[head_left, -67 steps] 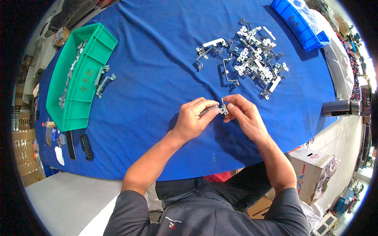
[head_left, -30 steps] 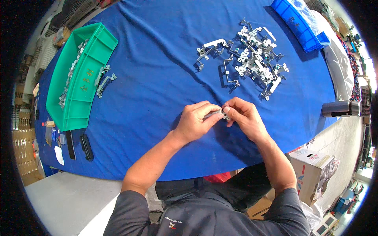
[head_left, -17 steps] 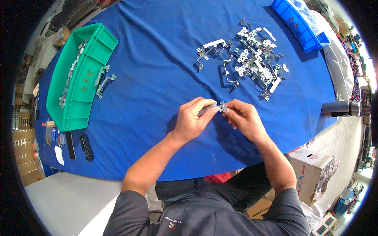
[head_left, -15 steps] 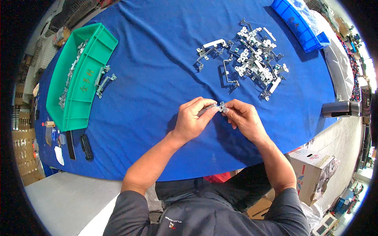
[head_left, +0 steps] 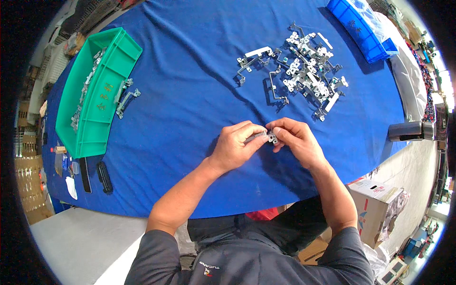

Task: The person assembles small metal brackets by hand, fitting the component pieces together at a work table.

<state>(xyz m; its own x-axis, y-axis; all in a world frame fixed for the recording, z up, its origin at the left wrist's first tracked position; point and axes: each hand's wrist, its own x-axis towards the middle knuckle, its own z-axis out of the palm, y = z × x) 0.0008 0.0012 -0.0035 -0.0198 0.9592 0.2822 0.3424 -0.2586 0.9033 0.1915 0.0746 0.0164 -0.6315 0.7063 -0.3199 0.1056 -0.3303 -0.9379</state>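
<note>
Close together over the near middle of the blue cloth, both hands are at one small metal bracket [head_left: 272, 138]. My left hand [head_left: 236, 145] pinches its long part between thumb and fingers. At its holed end, the thumb and fingertips of my right hand [head_left: 298, 141] close on the metal. Fingers cover much of the piece. Beyond my hands lies a loose pile of similar metal brackets [head_left: 308, 78]. Two more brackets [head_left: 126, 99] rest beside the green bin [head_left: 102, 114] on the left, which holds further metal parts.
A blue plastic bin [head_left: 358, 31] with clear plastic in it stands at the far right. At the right edge sits a shiny dark cylinder [head_left: 411, 131]. A black case [head_left: 103, 177] lies at the near left. A cardboard box [head_left: 375, 204] stands below the table's right side.
The bracket's holed end has turned and shifted slightly to the right and nearer me. My right fingers have moved in closer to my left fingertips.
</note>
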